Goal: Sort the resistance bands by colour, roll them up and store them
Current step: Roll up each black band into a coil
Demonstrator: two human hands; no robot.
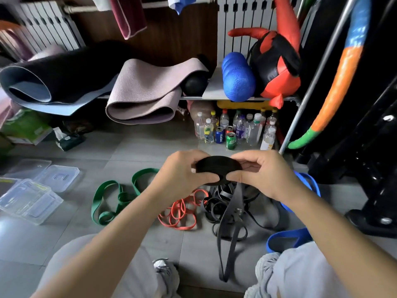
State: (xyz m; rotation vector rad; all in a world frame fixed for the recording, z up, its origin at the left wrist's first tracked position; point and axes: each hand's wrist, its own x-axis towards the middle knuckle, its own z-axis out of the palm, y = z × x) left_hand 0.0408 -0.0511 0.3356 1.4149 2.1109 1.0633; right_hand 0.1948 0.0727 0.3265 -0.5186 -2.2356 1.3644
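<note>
At the centre of the frame my left grip and right grip are both curled tight around the partly rolled black band, whose loose tail hangs to the floor at lower centre. It looks soft, light and springy, likely to uncoil. I judge it best pinched across the roll's flat sides, thumbs pressing the outer wrap.
</note>
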